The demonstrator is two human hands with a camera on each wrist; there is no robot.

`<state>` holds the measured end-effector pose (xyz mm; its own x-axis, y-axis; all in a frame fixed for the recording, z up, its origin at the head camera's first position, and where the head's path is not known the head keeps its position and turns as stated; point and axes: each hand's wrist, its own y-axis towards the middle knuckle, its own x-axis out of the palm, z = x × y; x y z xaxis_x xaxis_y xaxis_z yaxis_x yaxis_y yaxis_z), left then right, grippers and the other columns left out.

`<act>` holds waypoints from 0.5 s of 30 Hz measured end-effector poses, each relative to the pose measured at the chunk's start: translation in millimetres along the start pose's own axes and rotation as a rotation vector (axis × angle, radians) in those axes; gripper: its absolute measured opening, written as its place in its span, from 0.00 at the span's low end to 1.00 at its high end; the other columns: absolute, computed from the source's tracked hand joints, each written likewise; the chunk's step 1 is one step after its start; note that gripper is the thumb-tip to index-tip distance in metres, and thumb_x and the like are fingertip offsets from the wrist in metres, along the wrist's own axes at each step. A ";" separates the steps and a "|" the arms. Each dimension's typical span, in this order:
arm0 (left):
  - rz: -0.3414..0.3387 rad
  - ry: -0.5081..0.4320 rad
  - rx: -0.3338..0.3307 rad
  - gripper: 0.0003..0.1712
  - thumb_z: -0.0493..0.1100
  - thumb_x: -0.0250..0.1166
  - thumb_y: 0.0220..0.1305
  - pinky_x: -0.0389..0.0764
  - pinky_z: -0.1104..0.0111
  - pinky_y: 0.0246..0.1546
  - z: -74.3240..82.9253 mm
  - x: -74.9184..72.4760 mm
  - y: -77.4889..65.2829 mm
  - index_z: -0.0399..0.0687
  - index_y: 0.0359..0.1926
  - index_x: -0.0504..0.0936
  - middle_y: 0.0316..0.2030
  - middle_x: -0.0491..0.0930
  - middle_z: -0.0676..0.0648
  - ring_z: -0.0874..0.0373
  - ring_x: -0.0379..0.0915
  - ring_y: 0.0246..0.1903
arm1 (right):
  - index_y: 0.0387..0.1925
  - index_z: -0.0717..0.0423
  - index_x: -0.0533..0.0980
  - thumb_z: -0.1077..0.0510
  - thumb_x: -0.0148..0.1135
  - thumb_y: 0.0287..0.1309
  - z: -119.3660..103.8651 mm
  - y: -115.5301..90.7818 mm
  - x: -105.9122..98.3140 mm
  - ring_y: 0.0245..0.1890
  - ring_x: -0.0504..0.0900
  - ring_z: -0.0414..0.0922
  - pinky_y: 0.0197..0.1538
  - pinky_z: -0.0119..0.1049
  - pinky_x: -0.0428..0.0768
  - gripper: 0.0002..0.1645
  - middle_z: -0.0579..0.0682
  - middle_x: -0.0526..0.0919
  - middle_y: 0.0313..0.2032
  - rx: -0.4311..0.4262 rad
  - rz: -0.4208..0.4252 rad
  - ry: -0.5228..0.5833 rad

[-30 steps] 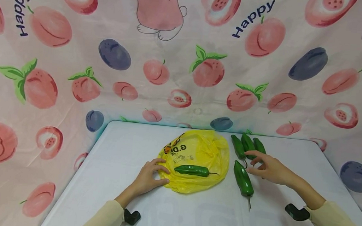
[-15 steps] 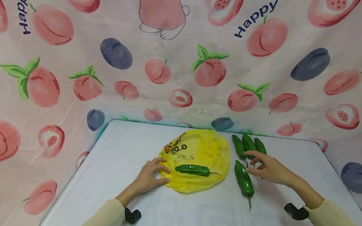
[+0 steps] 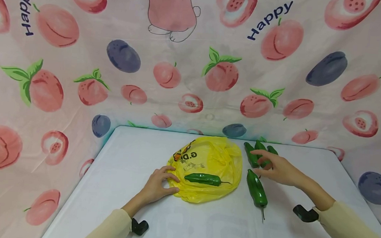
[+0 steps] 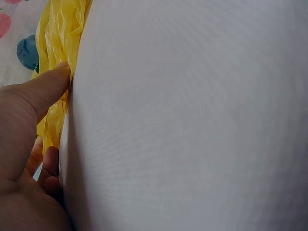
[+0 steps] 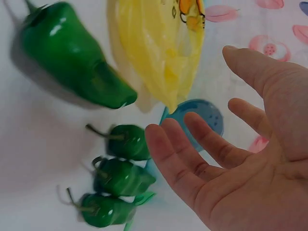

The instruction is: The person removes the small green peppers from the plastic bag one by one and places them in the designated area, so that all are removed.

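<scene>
A yellow plastic bag (image 3: 221, 157) lies flattened on the white table, with one green pepper (image 3: 202, 178) lying across it, stem to the right. My left hand (image 3: 154, 185) rests at the bag's left edge, thumb and fingers spread apart and touching the plastic. To the right of the bag, my right hand (image 3: 282, 170) hovers with nothing in it. Its fingers are loosely extended in the right wrist view. Below it lies a larger green pepper (image 3: 257, 189), stem toward me. Three more green peppers (image 5: 122, 175) lie side by side at the back, partly hidden by that hand in the head view.
The white table (image 3: 124, 147) ends at a back edge against a cloth (image 3: 189, 51) printed with peaches and plums. The cloth also rises at both sides. A black wrist device (image 3: 139, 227) sits at my left cuff, another black device (image 3: 305, 213) at the right.
My right hand has shifted left and slightly away from me, over the back peppers. My left hand, the bag and the peppers stay in place.
</scene>
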<state>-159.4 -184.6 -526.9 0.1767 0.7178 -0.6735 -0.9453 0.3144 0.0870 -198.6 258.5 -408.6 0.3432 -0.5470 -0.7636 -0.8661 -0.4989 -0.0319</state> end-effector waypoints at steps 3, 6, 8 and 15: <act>0.005 -0.003 0.002 0.12 0.51 0.78 0.59 0.63 0.42 0.65 -0.3 0.2 -0.2 0.62 0.44 0.89 0.67 0.72 0.47 0.43 0.64 0.63 | 0.72 0.53 0.67 0.50 0.70 0.66 -7.7 6.7 1.4 0.43 0.84 0.51 0.40 0.43 0.85 0.38 0.63 0.80 0.53 -0.001 -0.005 0.012; 0.011 -0.009 0.009 0.11 0.51 0.78 0.59 0.64 0.41 0.64 -0.5 0.5 -0.5 0.61 0.43 0.89 0.67 0.73 0.47 0.42 0.65 0.63 | 0.72 0.52 0.67 0.51 0.70 0.66 -16.2 13.0 3.4 0.44 0.84 0.52 0.40 0.44 0.85 0.37 0.63 0.80 0.54 -0.015 -0.004 0.016; 0.011 -0.012 0.008 0.11 0.51 0.78 0.58 0.63 0.41 0.65 -0.1 0.4 -0.9 0.62 0.43 0.89 0.66 0.73 0.47 0.42 0.65 0.63 | 0.72 0.53 0.67 0.51 0.70 0.66 -20.5 17.7 5.6 0.44 0.84 0.51 0.39 0.42 0.85 0.37 0.62 0.80 0.53 -0.031 0.001 0.008; 0.013 -0.011 0.006 0.11 0.51 0.78 0.59 0.64 0.41 0.64 1.0 -0.2 -0.7 0.62 0.43 0.89 0.66 0.73 0.47 0.42 0.65 0.63 | 0.72 0.53 0.68 0.51 0.71 0.65 -26.9 35.2 16.1 0.42 0.84 0.49 0.37 0.34 0.84 0.37 0.61 0.81 0.54 -0.085 0.008 -0.004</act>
<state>-158.5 -184.4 -526.1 0.1677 0.7284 -0.6644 -0.9459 0.3087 0.0998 -213.8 214.0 -404.6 0.3346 -0.5484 -0.7664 -0.8348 -0.5498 0.0290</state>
